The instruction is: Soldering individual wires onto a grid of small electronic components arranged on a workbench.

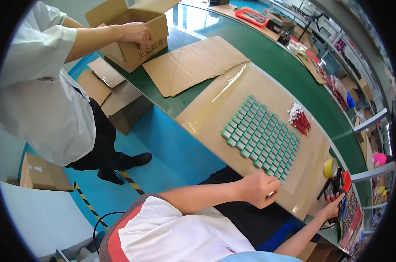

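My left hand point(260, 190) is curled closed at the near edge of the brown-topped work surface point(206, 105), beside the lower corner of the block grid. A small pale bit shows at its fingers, too small to name. The grid point(263, 137) is rows of small grey-topped, green-edged blocks packed together. Behind it to the right lies a bunch of red wires with white connectors point(299, 118). My right hand point(332, 208) reaches to the right end of the table, fingers apart, against dark items below a red object point(346, 181). Exactly what its fingertips touch is unclear.
A yellow tape roll point(330, 168) sits near my right hand. A flat cardboard sheet point(195, 65) lies further left. Another person's hand point(136, 35) rests on an open carton point(139, 50). More cartons point(119, 100) stand on the floor. Shelves with parts line the right.
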